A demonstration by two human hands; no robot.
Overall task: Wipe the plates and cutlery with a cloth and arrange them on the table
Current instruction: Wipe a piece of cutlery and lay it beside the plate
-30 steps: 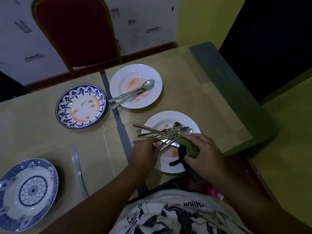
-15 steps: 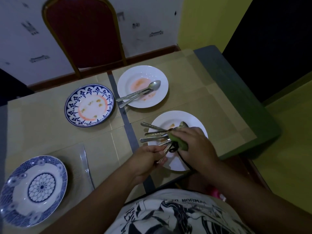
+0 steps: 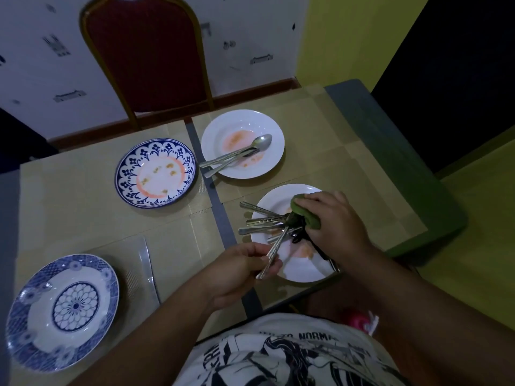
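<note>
Centre frame, a person's left hand (image 3: 237,271) pinches one utensil handle (image 3: 274,246) while the right hand (image 3: 335,222) grips a green cloth (image 3: 305,215) bunched round the cutlery (image 3: 259,220) over a smeared white plate (image 3: 302,271) right of centre. Above it sits a second white plate (image 3: 274,160) with a spoon (image 3: 262,141). A stained blue-rimmed plate (image 3: 126,174) lies centre left, and a patterned blue plate (image 3: 33,341) lower left.

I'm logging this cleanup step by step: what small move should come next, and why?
Probably the left hand should pull the utensil it pinches out through the green cloth: the right hand grips that cloth around the cutlery bundle, over the stained white plate.
</note>
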